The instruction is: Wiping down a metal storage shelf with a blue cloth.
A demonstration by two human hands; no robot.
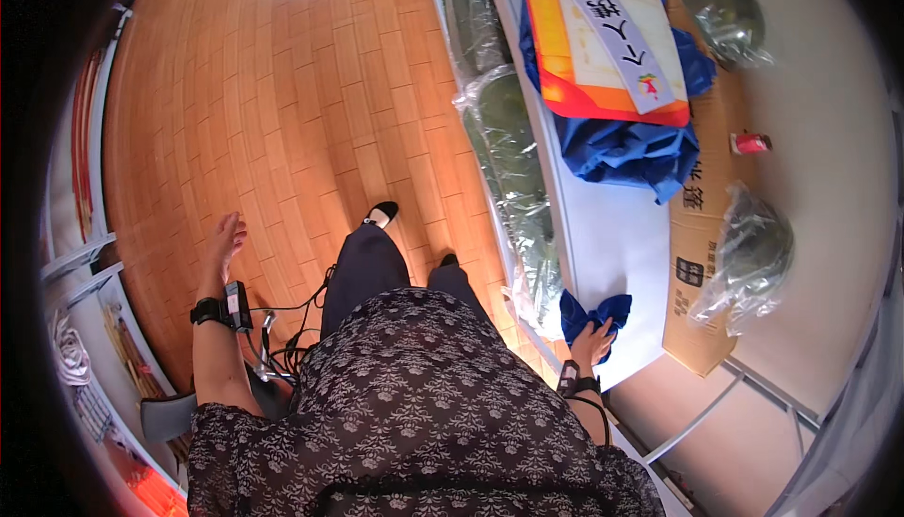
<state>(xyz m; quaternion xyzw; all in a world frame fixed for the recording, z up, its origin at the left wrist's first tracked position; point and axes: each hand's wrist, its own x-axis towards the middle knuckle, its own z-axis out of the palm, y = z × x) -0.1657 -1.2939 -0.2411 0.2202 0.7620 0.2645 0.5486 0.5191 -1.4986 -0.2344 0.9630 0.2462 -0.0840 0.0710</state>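
On the right, my right hand [592,341] rests on a dark blue cloth [611,311], pressing it against a white shelf surface [614,234]. The cloth spreads out on both sides of the fingers. My left hand [227,240] hangs over the wooden floor at the left, fingers apart and slightly curled, holding nothing. Each wrist wears a black strap with a small black device. Farther along the same shelf lies crumpled blue fabric [621,146], with an orange and white board [600,37] bearing writing on top of it.
A long cardboard box [699,291] lies along the shelf's back, with plastic-wrapped green items [763,241] beyond it. More wrapped green bundles [512,164] sit on a lower level. Black cables [296,347] and a chair [168,417] are at my left; shelving [106,256] lines the far left.
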